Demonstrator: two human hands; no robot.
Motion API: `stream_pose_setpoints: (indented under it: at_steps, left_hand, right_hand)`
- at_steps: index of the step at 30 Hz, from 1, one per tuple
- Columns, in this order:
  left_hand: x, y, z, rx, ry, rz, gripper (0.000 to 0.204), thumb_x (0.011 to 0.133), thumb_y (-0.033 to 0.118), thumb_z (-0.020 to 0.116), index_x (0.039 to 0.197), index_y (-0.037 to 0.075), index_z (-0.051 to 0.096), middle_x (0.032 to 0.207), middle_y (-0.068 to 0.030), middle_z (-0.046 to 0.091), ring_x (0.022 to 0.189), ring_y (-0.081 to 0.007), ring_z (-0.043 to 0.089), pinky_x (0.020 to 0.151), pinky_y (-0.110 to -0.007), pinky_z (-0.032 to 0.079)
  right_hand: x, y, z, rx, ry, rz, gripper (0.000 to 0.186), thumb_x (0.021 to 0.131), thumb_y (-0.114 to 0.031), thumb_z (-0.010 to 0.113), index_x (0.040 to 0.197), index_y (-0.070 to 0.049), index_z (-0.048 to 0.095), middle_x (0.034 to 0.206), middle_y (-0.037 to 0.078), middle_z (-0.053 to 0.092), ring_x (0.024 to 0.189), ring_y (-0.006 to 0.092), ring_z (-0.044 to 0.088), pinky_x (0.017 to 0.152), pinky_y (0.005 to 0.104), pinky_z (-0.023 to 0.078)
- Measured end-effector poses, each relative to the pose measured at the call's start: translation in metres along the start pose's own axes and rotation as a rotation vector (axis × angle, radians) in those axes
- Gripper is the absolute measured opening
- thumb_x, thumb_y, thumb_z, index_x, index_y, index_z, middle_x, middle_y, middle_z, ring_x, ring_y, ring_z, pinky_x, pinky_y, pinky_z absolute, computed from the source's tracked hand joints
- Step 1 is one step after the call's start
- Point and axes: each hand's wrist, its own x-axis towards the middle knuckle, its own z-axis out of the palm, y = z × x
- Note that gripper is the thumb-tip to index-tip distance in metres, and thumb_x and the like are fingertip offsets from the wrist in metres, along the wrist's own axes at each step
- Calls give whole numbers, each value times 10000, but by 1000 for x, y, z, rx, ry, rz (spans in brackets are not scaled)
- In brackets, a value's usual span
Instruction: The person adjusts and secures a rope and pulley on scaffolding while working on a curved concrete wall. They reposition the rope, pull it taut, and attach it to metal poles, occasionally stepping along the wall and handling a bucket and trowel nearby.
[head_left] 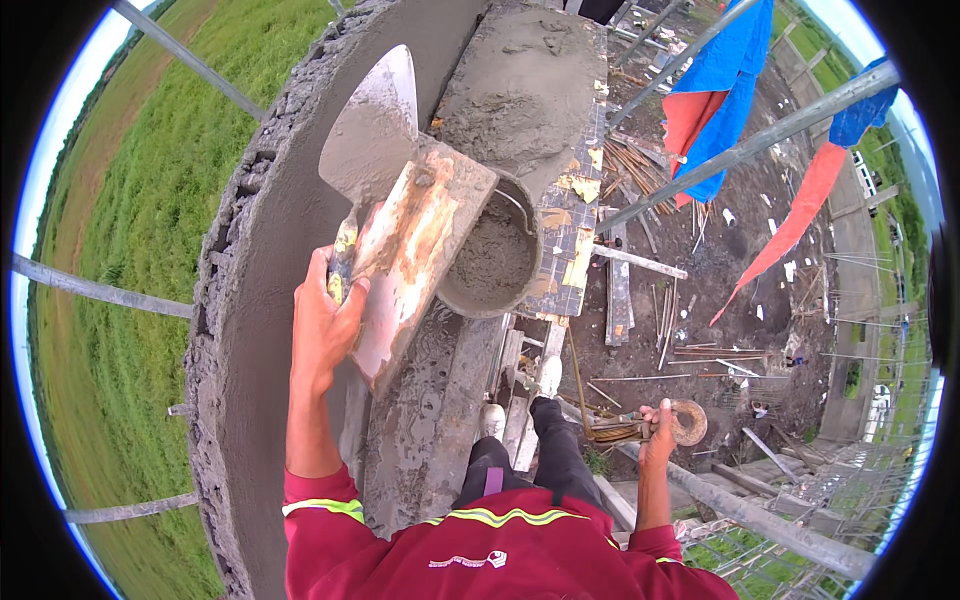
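My left hand (327,310) is closed around the striped handle of a trowel (372,125), whose broad blade is smeared with grey mortar. Against the trowel and my fingers lies a worn, mortar-stained wooden board (425,245); whether my fingers also grip it is hidden. Just right of the board sits a bucket (533,235) of wet mortar, partly covered by it. Off to the right, my right hand (658,432) is closed on a brownish, worn ring (690,423). A yellowish coil of rope or cable (612,432) hangs beside that hand.
A curved, freshly plastered wall (255,400) with a rough top runs along my left. Ahead, a mortar heap (520,95) covers a patched board (565,260). Wet planks (420,410) lie below me. Metal poles (760,145) cross at right, with blue-and-red cloth (725,95) hanging; debris-strewn ground lies below.
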Motion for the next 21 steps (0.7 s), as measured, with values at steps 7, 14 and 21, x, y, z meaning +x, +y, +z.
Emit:
stream_pose_setpoints:
  at_steps: [7, 14, 21]
  left_hand:
    - [244, 38, 95, 100, -155, 75, 445, 837, 83, 676, 1250, -52, 578, 866, -177, 730, 752, -225, 730, 729, -386, 566]
    - [404, 10, 189, 283, -434, -70, 526, 749, 72, 689, 1245, -83, 607, 876, -218, 737, 767, -277, 749, 777, -391, 579]
    - [505, 53, 239, 687, -49, 126, 929, 773, 315, 860, 1547, 99, 393, 1433, -228, 568, 1343, -351, 550, 1101, -499, 461]
  right_hand:
    - [3, 4, -51, 67, 171, 27, 365, 1002, -287, 692, 729, -119, 516, 687, 23, 559, 761, 185, 640, 815, 365, 531]
    - [2, 14, -82, 31, 323, 21, 331, 1021, -227, 653, 757, -101, 498, 717, 41, 572, 794, 190, 649, 821, 373, 523]
    - [16, 18, -82, 52, 344, 52, 365, 1021, -328, 662, 775, -109, 505, 758, 48, 584, 850, 202, 629, 878, 364, 492]
